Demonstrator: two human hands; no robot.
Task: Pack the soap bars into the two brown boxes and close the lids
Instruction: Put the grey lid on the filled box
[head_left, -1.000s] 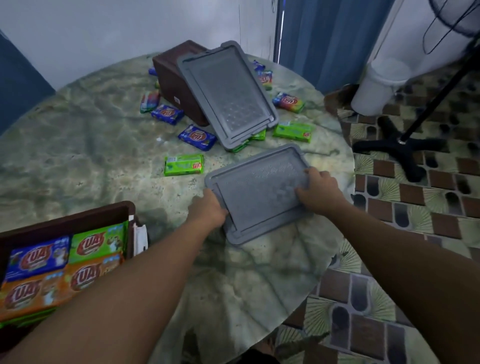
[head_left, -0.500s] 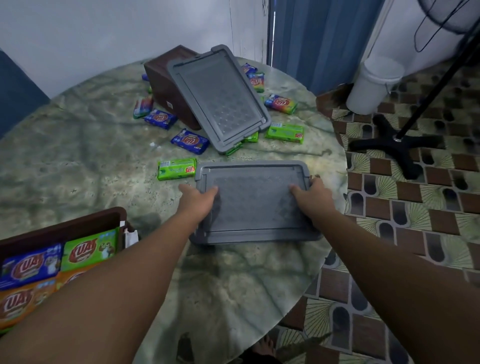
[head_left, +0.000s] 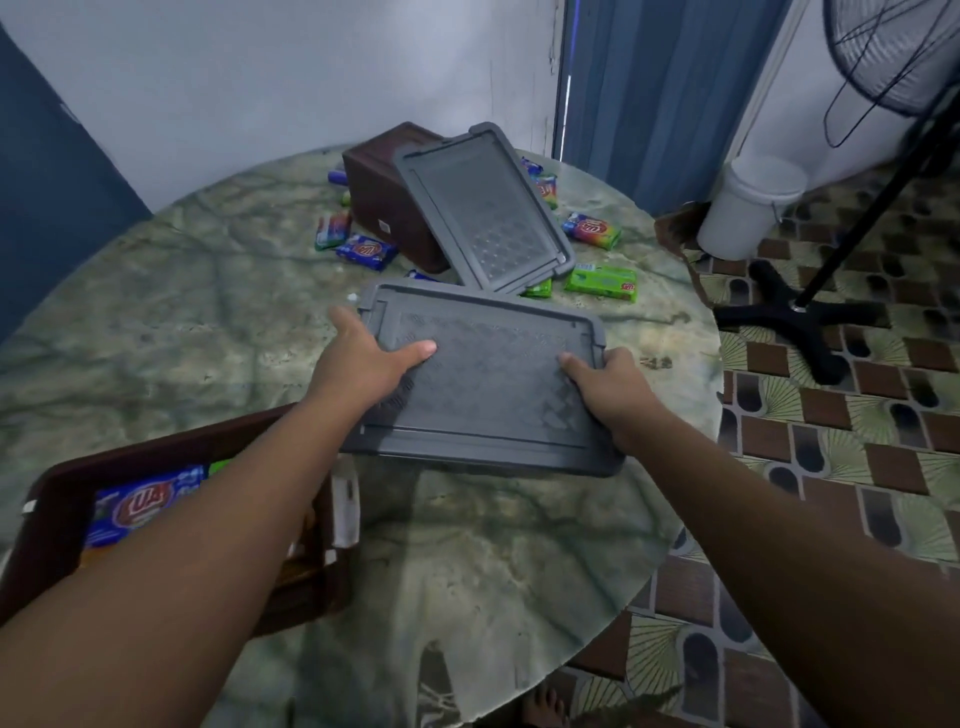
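Roughly halfway, I'd say: the near brown box (head_left: 57, 499) at the left already holds wrapped soap bars (head_left: 140, 506) but stands unlidded. Left hand (head_left: 363, 358) and right hand (head_left: 613, 395) clamp the short ends of a grey lid (head_left: 483, 384), raised above the table (head_left: 130, 322), long axis left-to-right. Beyond, the far box (head_left: 389, 208) lies tipped, its lid (head_left: 483, 208) leaning, loose bars (head_left: 602, 277) scattered.

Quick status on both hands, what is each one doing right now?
Left hand: closed on the left end of the grey lid, thumb on top.
Right hand: closed on the lid's right end, holding it too.
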